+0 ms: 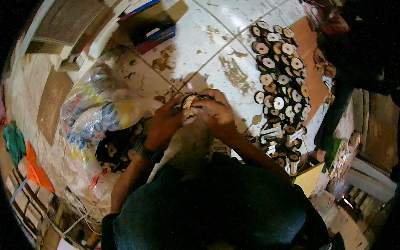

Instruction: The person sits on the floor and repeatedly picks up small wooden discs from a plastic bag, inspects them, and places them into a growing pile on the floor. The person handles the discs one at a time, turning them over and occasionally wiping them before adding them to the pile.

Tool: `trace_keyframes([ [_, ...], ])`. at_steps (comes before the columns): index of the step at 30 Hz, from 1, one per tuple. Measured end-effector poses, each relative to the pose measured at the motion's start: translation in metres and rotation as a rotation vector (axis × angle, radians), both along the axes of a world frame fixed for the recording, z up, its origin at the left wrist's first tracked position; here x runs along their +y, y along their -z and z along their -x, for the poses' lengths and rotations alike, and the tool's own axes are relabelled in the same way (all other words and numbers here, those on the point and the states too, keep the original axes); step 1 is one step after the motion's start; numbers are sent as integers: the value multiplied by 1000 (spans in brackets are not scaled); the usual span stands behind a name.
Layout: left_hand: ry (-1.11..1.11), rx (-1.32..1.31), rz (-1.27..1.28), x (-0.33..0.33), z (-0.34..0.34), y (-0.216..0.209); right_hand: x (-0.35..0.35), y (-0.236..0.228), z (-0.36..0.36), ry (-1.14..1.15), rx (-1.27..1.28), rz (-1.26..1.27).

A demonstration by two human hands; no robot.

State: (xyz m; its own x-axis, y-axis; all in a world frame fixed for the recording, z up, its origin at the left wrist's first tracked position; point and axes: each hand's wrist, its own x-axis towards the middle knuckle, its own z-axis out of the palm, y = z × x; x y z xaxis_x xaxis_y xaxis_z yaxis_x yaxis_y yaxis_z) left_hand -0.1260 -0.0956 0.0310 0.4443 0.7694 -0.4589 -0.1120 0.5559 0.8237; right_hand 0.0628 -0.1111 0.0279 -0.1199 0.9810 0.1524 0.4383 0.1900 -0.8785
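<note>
In front of my body, both hands meet around a small black-and-tan piece. My left hand grips it from the left with bent fingers. My right hand closes on it from the other side, fingers curled over the top. The fingers cover much of the piece, so its exact kind cannot be made out. To the right, several round, wheel-like pieces with black rims and pale discs stand in packed rows on the tiled floor. By my left forearm, a clear printed plastic bag lies open with dark round pieces inside.
A box with blue and red sides stands at the far left. Brown scraps and dust lie on the white tiles. Pale short sticks sit among the nearer rows. An orange cloth and cables are at the left.
</note>
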Motion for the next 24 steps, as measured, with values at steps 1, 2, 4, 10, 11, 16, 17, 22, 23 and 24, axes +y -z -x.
trace_keyframes([
  [1,28,19,-37,0,1,3,-1,5,0,-1,-22,8],
  [2,72,60,-80,-1,0,7,-1,10,-2,15,175,264],
  [4,172,168,-174,-3,-1,15,-1,17,-10,52,542,802],
  [10,68,18,-38,-7,13,17,58,4,-160,528,75,136],
  [11,94,5,103,-6,25,11,83,1,-203,631,164,117],
  [16,208,254,134,-22,74,-23,196,22,-369,737,-165,213],
  [17,191,398,124,-27,79,-28,211,33,-384,752,-248,271],
  [22,338,1191,-470,-45,101,-29,255,100,-415,552,-768,350],
  [23,393,1347,-620,-49,106,-24,258,109,-418,508,-921,369],
  [24,402,1426,-697,-53,110,-16,263,115,-418,473,-1039,319],
])
